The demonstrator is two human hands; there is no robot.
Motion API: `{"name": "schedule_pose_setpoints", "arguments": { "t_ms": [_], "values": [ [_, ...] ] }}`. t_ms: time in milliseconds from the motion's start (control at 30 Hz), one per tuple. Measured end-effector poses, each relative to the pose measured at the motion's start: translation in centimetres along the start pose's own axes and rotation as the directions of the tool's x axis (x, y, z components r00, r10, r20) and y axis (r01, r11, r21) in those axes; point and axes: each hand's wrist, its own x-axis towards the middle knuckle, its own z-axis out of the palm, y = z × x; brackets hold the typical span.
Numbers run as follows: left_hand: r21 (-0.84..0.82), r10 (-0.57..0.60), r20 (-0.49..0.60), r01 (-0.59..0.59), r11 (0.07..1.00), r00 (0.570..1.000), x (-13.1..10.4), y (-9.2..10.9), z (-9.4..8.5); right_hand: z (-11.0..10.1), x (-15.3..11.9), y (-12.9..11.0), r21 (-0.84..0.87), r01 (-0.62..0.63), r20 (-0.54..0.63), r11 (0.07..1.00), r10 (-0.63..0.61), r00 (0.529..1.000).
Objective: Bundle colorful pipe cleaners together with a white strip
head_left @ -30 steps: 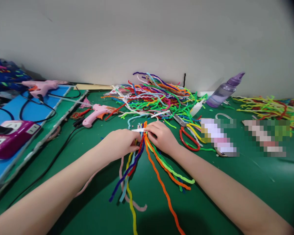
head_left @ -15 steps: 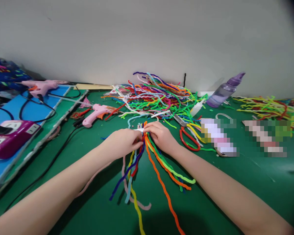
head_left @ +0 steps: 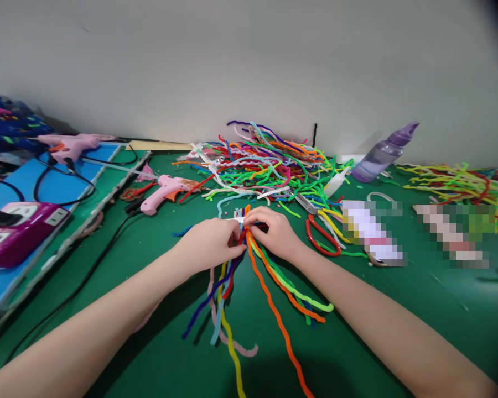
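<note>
A bundle of coloured fuzzy stems (head_left: 277, 309) fans out over the green table towards me, with orange, green, yellow, purple, red, light blue and pink strands. My left hand (head_left: 216, 241) is closed at the left of the gathered top, thumb and fingers pinching the strands. From the right, my right hand (head_left: 273, 231) pinches the same gathered top, its fingertips close to those of my left hand. A small white strip (head_left: 239, 220) shows between the hands. Fingers partly hide the point where the strands meet.
Behind lies a large pile of coloured stems (head_left: 269, 160). Red-handled scissors (head_left: 321, 237), a small white bottle (head_left: 336, 181) and a purple water bottle (head_left: 379, 157) are on the right. Leftward are a pink glue gun (head_left: 166, 193), another glue gun (head_left: 72, 146) and a magenta power strip (head_left: 25, 232).
My left thumb and fingers have shifted slightly down and right over the strands. My right fingers have bent a little more at the bundle's top.
</note>
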Motion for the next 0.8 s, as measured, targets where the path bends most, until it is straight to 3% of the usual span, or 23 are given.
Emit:
{"name": "schedule_pose_setpoints", "arguments": {
  "t_ms": [133,267,433,800],
  "values": [
    [0.029,0.045,0.01,-0.045,0.999,0.999,-0.14,0.01,0.1,-0.04,-0.01,0.07,0.012,0.02,-0.009,1.0,-0.02,1.0],
    [0.062,0.034,0.015,-0.035,0.997,0.999,-0.21,0.25,-0.03,-0.19,-0.05,0.17,0.071,-0.047,-0.066,0.996,0.052,0.996],
    [0.073,0.007,-0.011,-0.006,0.997,1.0,-0.15,0.33,-0.07,-0.17,-0.02,0.33,0.013,-0.091,-0.105,0.996,0.092,0.99],
    [-0.048,-0.032,0.014,0.033,0.998,0.999,0.18,-0.18,-0.78,-0.59,0.15,0.87,-0.023,-0.017,0.077,1.0,0.019,0.997]
  ]
}}
